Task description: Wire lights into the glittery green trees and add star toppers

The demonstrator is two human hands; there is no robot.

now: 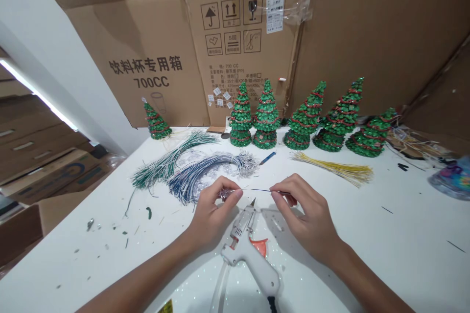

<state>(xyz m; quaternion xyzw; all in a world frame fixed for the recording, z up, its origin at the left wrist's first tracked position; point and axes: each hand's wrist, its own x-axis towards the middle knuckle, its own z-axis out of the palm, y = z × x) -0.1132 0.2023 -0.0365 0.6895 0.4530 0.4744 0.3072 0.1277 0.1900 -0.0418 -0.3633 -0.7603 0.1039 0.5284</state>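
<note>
Between my hands a thin dark blue wire (261, 190) stretches level above the white table. My right hand (306, 212) pinches its right end between thumb and fingertips. The wire's bare, pale left end meets the fingertips of my left hand (216, 205), which is closed in a pinch; some shiny clear bits show behind those fingers. Below the wire lies a white hot glue gun (253, 259) with an orange trigger, its metal nozzle pointing up toward the wire. Just behind my left hand rests a bundle of blue and white wires (205, 171).
Green bundled wires (165, 164) lie at left, yellow ones (332, 167) at right. Several green miniature Christmas trees (266, 120) stand along the back before a large cardboard box (147, 34). A blue blade or pen-like piece (268, 158) lies mid-table. Scraps dot the white table (121, 264).
</note>
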